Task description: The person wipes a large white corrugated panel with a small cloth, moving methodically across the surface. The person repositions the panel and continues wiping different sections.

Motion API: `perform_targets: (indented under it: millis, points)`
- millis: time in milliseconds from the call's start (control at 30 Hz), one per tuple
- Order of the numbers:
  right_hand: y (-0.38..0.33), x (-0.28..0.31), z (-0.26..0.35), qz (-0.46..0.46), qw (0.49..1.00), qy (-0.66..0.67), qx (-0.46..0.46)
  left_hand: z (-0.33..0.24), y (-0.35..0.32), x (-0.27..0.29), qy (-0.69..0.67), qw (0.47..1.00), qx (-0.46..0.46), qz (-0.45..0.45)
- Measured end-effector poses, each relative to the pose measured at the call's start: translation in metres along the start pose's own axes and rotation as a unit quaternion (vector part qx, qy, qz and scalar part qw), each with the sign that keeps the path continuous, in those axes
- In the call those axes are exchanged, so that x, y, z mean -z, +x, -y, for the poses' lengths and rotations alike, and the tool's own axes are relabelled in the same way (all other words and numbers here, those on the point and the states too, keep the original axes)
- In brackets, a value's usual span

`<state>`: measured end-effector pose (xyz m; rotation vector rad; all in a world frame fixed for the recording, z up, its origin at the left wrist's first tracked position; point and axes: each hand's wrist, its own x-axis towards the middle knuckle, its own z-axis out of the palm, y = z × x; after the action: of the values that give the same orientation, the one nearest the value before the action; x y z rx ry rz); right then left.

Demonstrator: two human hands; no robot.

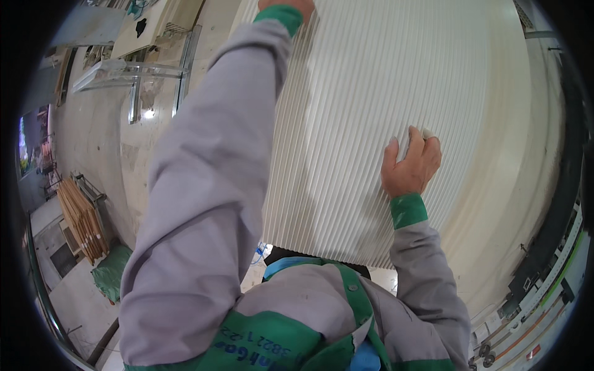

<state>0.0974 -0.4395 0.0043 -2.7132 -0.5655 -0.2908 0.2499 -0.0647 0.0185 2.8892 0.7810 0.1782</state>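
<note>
The white ribbed sheet (pixel 365 93) lies in front of the person, its ribs running away from the body and its near edge just ahead of the waist. The left hand (pixel 291 5) is at the sheet's far left part, cut off by the upper edge of the view, so I cannot tell how its fingers stand or whether they hold anything. The right hand (pixel 411 166) is over the right half of the sheet, palm down, thumb apart from the loosely bent fingers; a small whitish spot shows at the fingertips, too small to make out. The left sleeve (pixel 210 167) reaches along the sheet's left side and covers part of it. Left of the sheet are a metal frame (pixel 185 74), wooden boards (pixel 82 216) and a green bundle (pixel 113 272); right of it, long rails (pixel 552 297).
</note>
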Motion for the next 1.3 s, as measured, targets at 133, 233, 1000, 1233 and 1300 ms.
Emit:
perform_targets:
  millis: [133,233,1000,1233,1300]
  points:
    - [-0.005,0.003,0.002,0.007,1.0,0.001,-0.007,-0.002,0.002,0.0,-0.051,0.999,-0.011,-0.011]
    - [0.0,-0.008,0.003,-0.012,1.0,-0.026,-0.005,0.016,-0.059,0.01,-0.056,0.998,-0.019,0.029]
    - [0.005,-0.012,0.019,0.038,0.995,-0.063,-0.072,0.112,-0.553,0.083,-0.09,0.995,0.045,0.015]
    - [0.005,-0.01,0.021,0.044,0.995,-0.059,-0.069,0.122,-0.56,0.102,-0.082,0.994,0.069,0.029]
    - [0.005,-0.009,0.023,0.045,0.995,-0.058,-0.069,0.121,-0.554,0.099,-0.085,0.993,0.08,0.023]
